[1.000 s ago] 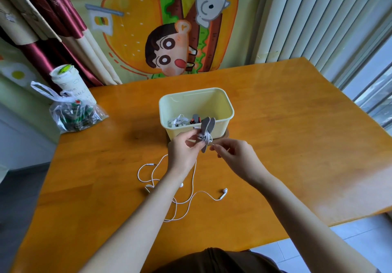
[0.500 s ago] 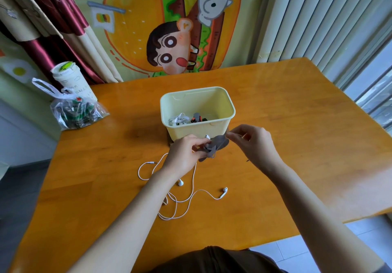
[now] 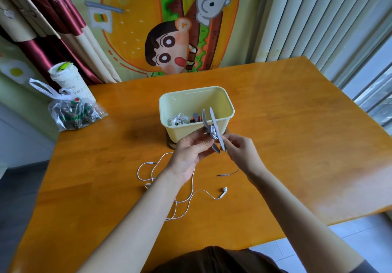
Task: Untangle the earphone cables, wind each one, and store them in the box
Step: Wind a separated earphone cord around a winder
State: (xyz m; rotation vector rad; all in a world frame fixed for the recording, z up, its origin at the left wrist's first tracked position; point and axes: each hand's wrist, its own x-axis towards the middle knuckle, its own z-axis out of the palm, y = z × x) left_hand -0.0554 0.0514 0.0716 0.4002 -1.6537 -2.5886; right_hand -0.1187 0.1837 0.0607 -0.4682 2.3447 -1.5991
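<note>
Where the orange wooden table (image 3: 297, 124) meets a cartoon burger hanging (image 3: 169, 39) and pale vertical blinds (image 3: 318, 18), a pale yellow box (image 3: 184, 133) stands with wound earphones inside. Just in front of it, the left hand (image 3: 186, 156) pinches a grey winder (image 3: 211, 131) wrapped in cable, and the right hand (image 3: 241, 154) pinches its lower end. A white earphone cable (image 3: 223, 192) sprawls loose on the table.

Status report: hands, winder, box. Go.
Left hand grips grey winder, cable wound on. Right hand pinches its lower end, plug tail dangling. White earphones loose on table, unwound. Box open just beyond, path clear.
</note>
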